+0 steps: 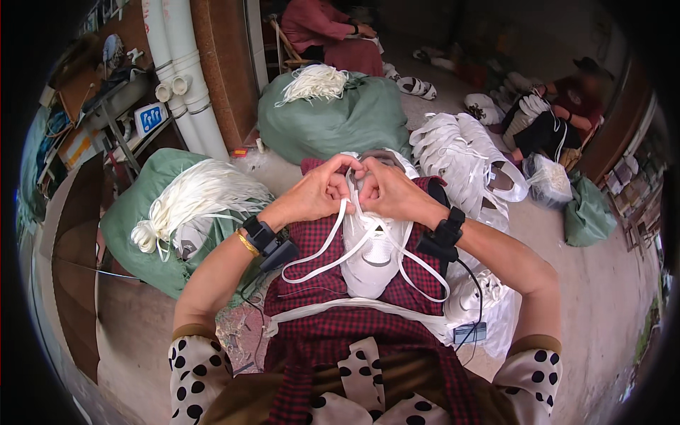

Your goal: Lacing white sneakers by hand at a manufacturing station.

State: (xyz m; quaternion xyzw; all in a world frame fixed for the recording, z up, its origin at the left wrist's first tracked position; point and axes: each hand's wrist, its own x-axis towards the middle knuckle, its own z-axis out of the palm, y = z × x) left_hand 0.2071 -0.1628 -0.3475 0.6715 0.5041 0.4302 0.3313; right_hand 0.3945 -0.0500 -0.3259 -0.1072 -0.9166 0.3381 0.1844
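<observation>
A white shoe (372,248) lies on my lap over a red checked cloth (333,333), its toe toward me. My left hand (319,190) and my right hand (386,190) meet at the shoe's far end, each pinching the flat white lace (322,248). Loops of that lace hang down both sides of the shoe. Both wrists wear black bands with small devices.
A green sack with a bundle of white laces (195,198) stands at my left, another green sack (333,113) ahead. A heap of white shoes (467,159) lies at right. Two seated people (333,32) (567,106) work farther back. White pipes (184,78) lean at left.
</observation>
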